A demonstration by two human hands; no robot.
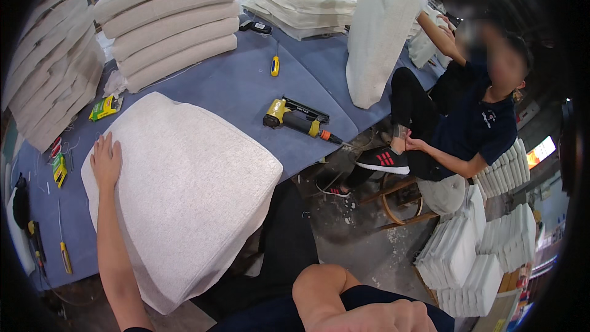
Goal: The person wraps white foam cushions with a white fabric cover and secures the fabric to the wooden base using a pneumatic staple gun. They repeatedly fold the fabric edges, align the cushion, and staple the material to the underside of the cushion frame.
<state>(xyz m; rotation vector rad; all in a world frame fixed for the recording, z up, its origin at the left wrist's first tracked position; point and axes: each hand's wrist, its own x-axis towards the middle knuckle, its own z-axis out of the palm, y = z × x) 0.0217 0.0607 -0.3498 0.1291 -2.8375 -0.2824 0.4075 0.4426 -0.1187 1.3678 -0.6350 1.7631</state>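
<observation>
A large off-white upholstered seat cushion (190,190) lies over the near edge of the blue-covered table, its near corner overhanging my lap. On its left edge my left hand (106,163) rests flat, fingers spread. My right hand (390,316) is close to the camera at the lower edge, away from the cushion, its fingers curled in; whatever it may hold is hidden. Right of the cushion lies a yellow and black nail gun (298,120) with an orange hose fitting. Farther back lies a yellow-handled screwdriver (275,66).
A cushion stack (175,21) stands at the back left, beside a taller leaning stack (52,67). Yellow-green packets (106,107) and another screwdriver (65,258) lie left. At right, a seated co-worker (473,123) steadies an upright cushion (381,43). More cushions (458,252) are piled beyond.
</observation>
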